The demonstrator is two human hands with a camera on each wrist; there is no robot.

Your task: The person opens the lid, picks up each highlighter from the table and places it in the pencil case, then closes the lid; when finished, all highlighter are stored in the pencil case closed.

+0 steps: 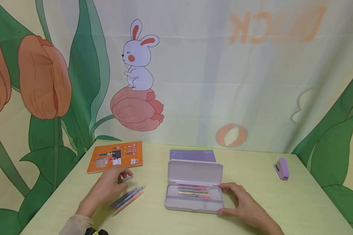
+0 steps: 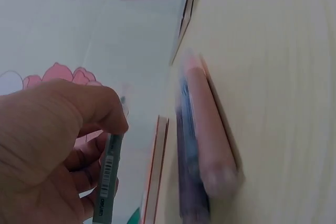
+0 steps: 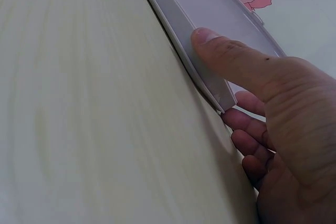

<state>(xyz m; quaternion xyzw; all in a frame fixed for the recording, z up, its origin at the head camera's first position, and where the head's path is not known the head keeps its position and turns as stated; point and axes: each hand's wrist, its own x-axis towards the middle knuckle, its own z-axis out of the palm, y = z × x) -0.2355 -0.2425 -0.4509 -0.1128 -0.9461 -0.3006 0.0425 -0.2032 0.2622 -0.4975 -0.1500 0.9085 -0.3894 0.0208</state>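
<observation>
My left hand (image 1: 111,183) pinches a slim grey-green stick (image 2: 107,179) with a barcode label between thumb and fingers; its exact kind cannot be told. Just right of that hand, several pens (image 1: 127,198) lie side by side on the table, a pink one (image 2: 210,124) nearest in the left wrist view. An open pencil case (image 1: 185,204) stands in the middle, lid tilted up, with several colourful pens (image 1: 194,191) in its rear compartment. My right hand (image 1: 244,204) grips the case's right end, the thumb on its front wall (image 3: 181,30) and the fingers at the end.
An orange book (image 1: 114,156) lies at the back left, beyond the left hand. Behind the case's lid is a purple book or box (image 1: 192,155). A purple stapler (image 1: 282,168) sits far right. A printed curtain (image 1: 194,81) hangs along the table's back edge.
</observation>
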